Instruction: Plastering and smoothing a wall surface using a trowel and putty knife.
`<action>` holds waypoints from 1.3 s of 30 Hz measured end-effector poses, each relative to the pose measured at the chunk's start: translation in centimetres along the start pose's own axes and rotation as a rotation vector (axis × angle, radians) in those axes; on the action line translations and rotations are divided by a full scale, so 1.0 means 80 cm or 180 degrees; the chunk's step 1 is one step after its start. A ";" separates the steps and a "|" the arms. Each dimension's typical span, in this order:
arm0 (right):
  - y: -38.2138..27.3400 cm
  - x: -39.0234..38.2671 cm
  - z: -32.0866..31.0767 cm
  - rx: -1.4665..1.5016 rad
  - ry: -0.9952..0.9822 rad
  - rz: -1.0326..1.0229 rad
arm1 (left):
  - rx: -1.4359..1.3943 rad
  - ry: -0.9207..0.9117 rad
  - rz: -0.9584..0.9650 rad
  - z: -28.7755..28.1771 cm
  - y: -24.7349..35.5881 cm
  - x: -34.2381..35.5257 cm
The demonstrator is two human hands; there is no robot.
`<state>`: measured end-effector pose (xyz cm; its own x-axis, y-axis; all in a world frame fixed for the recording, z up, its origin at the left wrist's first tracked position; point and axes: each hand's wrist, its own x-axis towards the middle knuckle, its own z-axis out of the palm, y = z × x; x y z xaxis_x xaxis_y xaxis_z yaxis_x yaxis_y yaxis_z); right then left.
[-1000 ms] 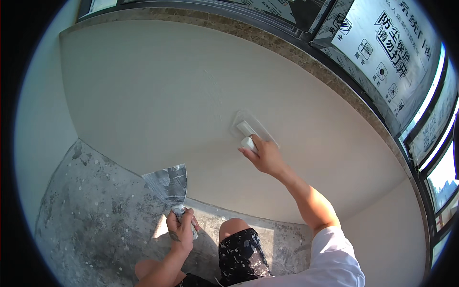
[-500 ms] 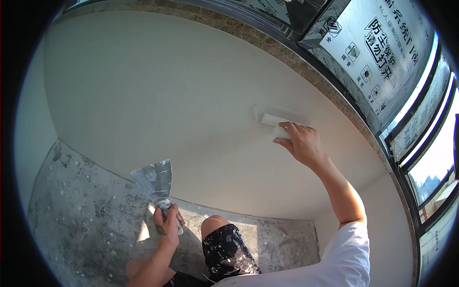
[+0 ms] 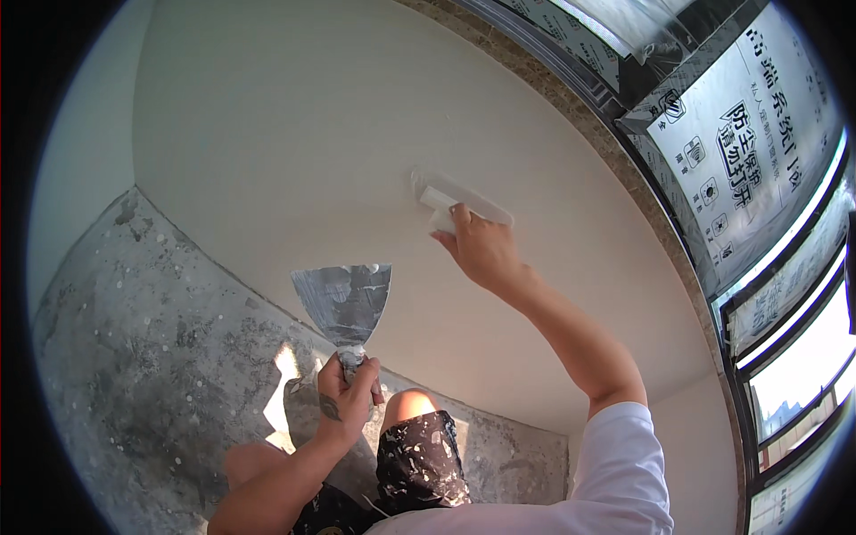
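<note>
My right hand (image 3: pixel 481 250) is closed round the white handle of a flat, translucent trowel (image 3: pixel 486 214), whose plate lies against the smooth, pale plastered wall (image 3: pixel 285 125). Lower and further left, my left hand (image 3: pixel 352 397) grips the handle of a wide putty knife (image 3: pixel 341 300). Its metal blade points upward and is smeared with grey and white material. My right thumb sticks out to the left along the trowel's grip.
A brown stone sill (image 3: pixel 580 116) curves along the wall's top, below film-covered dark window frames (image 3: pixel 740 366) on the right. The speckled concrete floor (image 3: pixel 152 357) has sunlit patches. My knees and paint-spattered shorts (image 3: pixel 419 455) are at the bottom, near the wall.
The trowel went right along the wall, then back leftward and higher. The putty knife has risen in the picture. The view has shifted, showing more window at the right.
</note>
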<state>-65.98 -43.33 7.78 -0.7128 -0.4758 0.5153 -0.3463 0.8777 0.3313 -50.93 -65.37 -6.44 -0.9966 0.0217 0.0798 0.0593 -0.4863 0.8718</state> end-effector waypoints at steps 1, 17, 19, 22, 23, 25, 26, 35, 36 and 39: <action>-0.005 -0.024 0.007 -0.0201 -0.0269 -0.0225 | -0.0010 -0.0024 -0.0012 -0.001 0.004 -0.004; 0.067 -0.254 0.091 0.1015 0.1483 0.1621 | 0.0499 0.0406 0.0292 -0.041 -0.014 0.022; 0.109 -0.288 0.070 0.0162 0.1848 0.2170 | 0.0541 0.0343 0.0321 -0.042 -0.021 0.025; 0.160 -0.299 0.038 0.1673 0.2723 0.3260 | 0.0773 0.0413 0.0362 -0.041 -0.029 0.028; 0.163 -0.294 0.036 0.1817 0.3001 0.2878 | 0.0729 0.0458 0.0280 -0.040 -0.031 0.029; 0.141 -0.281 0.055 0.1858 0.2580 0.2852 | 0.0769 0.0531 0.0117 -0.038 -0.036 0.032; 0.122 -0.272 0.075 0.1927 0.2224 0.2500 | 0.0634 0.0454 0.0204 -0.038 -0.037 0.033; 0.024 -0.400 0.217 0.1169 0.1567 0.3201 | 0.0973 0.0485 0.0157 -0.030 -0.045 0.024; 0.043 -0.411 0.212 0.1437 0.1715 0.3885 | 0.1017 0.0417 0.0213 -0.031 -0.046 0.022; 0.072 -0.410 0.203 0.1728 0.2597 0.3721 | 0.1072 0.0675 0.0066 -0.033 -0.051 0.025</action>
<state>-54.53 -21.73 -20.04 -0.2795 0.7364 0.6161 -0.1496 0.6004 -0.7856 -53.29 -65.64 -11.15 -0.9827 -0.1832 0.0282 0.0600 -0.1703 0.9836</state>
